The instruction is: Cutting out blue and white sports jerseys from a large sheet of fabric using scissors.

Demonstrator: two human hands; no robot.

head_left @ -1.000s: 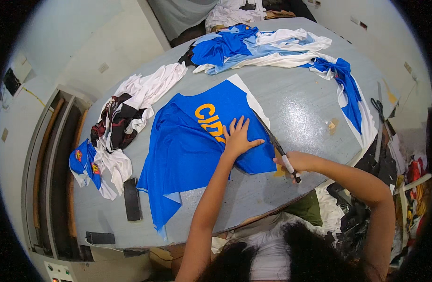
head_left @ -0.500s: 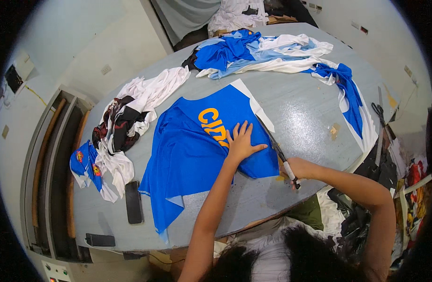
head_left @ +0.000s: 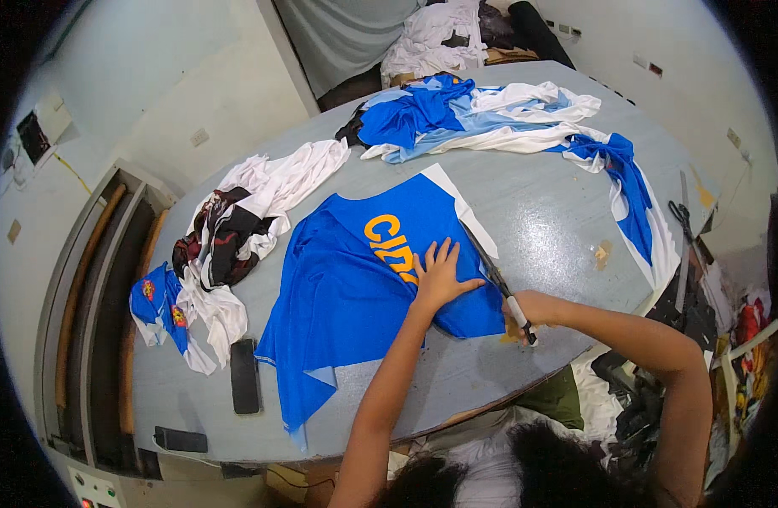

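Note:
A blue fabric panel [head_left: 330,288] with orange lettering lies on the grey table, its left part loosely folded. My left hand [head_left: 441,278] rests flat on it with the fingers spread, over the end of the lettering. In my right hand [head_left: 529,313] is a pair of scissors [head_left: 497,281], the handles wrapped in white. Their blades point away from me along the panel's right edge, where a white strip [head_left: 461,207] borders the blue. The blade tips meet the fabric partway up that edge. My right fingers are partly hidden behind the handles.
White and dark printed cloth [head_left: 228,229] is heaped at the left. Blue and white fabric [head_left: 474,118] lies along the far side, reaching a blue-white piece [head_left: 630,195] at right. A black phone-like slab [head_left: 245,377] sits near left; other scissors [head_left: 682,216] lie at the right edge.
The whole scene sits slightly lower in the picture as the head view shifts. Both hands keep their places on the panel and scissors; the scissor blades look a little more closed.

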